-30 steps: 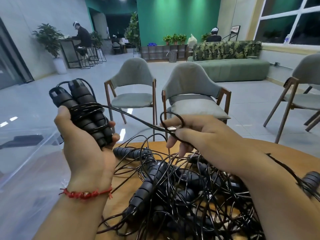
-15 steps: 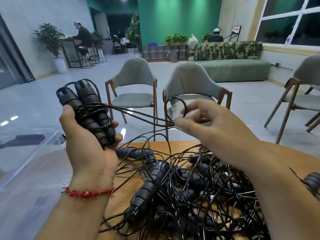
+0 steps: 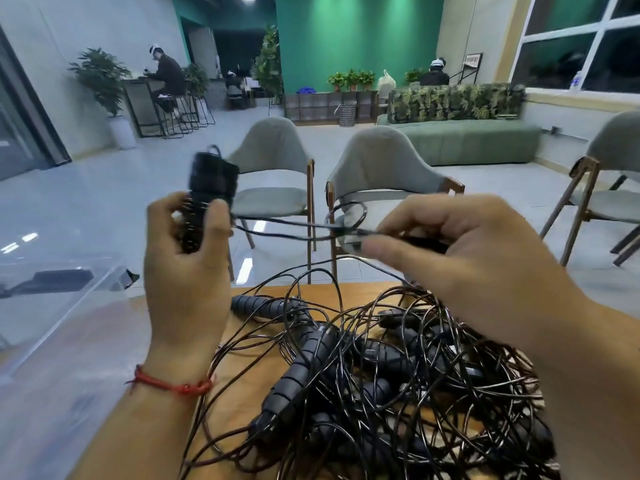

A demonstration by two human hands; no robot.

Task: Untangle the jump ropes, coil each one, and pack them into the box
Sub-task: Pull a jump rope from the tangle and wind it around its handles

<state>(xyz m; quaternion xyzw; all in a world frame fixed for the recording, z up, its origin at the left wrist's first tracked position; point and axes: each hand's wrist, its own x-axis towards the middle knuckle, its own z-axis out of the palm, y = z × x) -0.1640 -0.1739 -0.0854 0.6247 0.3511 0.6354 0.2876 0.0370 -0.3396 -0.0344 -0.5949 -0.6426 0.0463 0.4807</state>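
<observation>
Now, head view: left hand [image 3: 187, 268] has turned and risen above the tangle [image 3: 398, 375], fingers clamped on the paired handles [image 3: 211, 178] (blurred, so the wraps can't be counted). Right hand [image 3: 460, 258], also above the tangle, pinches the cord [image 3: 341, 231], now drawn level with a small loop. Judged: the coil is being finished. Clear box [image 3: 52, 323] sits left of the tangle; this rope is not yet in it.
</observation>
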